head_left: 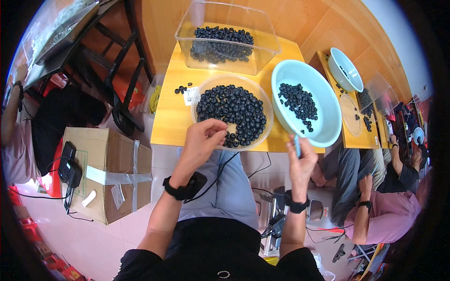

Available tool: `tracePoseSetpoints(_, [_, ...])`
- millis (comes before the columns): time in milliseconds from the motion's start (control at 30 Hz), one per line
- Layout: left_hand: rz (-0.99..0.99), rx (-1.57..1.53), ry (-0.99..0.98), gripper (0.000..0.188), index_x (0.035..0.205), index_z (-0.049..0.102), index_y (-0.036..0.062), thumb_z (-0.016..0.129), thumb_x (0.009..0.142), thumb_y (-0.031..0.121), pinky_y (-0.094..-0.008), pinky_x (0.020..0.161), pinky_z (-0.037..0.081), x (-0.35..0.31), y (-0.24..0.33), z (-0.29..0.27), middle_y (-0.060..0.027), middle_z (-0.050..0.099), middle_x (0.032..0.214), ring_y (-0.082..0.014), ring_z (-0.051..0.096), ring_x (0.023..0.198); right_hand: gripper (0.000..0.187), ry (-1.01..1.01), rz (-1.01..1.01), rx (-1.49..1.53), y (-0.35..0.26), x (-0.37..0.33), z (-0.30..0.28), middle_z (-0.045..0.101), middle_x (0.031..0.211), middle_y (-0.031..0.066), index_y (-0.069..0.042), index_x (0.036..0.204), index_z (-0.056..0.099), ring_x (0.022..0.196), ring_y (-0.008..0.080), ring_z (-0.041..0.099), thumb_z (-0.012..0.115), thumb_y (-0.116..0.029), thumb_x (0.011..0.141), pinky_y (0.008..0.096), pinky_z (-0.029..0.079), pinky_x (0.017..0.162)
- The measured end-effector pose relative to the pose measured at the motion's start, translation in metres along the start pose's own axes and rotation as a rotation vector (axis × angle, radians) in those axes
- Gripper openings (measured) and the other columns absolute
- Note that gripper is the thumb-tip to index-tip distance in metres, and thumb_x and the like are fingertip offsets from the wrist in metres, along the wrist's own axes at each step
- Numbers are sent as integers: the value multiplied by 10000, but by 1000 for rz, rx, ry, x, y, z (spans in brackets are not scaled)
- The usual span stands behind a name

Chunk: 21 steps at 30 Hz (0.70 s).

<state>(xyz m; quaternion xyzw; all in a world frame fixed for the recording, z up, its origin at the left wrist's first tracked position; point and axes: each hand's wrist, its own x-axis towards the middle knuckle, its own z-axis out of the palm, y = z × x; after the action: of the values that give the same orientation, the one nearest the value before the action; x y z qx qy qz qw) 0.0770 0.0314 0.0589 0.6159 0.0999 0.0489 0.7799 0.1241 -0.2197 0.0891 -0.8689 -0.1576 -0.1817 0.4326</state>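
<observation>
A shallow round clear tray (270,122) holds a heap of small black round pieces (229,108), several with a hole in the middle. Over the tray's near edge, my left hand (203,140) has its thumb and fingers pinched together; what is between them, if anything, is too small to make out. My right hand (302,161) is closed around a slim light-blue tool (297,145), upright at the near rim of a pale blue basin (330,126). The tool's kind is not clear. More black pieces lie inside the basin.
Behind the tray, a clear rectangular bin (260,63) holds more black pieces. Loose ones (180,89) lie on the yellow table (164,122) beside a white label. A taped cardboard box (117,173) stands at left. Co-workers sit at right, near another basin (344,70).
</observation>
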Motion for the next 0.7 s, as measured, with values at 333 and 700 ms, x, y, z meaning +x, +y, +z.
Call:
tracePoseSetpoints(333, [381,978,128,171,810,584,22,678,668,13,-442,674,460,43,-29,57,-151,538,822,-372,564,789,127,-66,250,232,2,-62,24,593,698,92,27,882,656,624,151,536,658,-30,769,274,420,599])
tracePoseSetpoints(700, [141,266,-133,185,955,602,-4,634,773,4,-245,639,516,32,-10,28,-96,641,867,-160,643,706,158,-134,384,306,2,-73,24,654,756,96,12,919,661,686,107,587,656,-24,766,265,454,620])
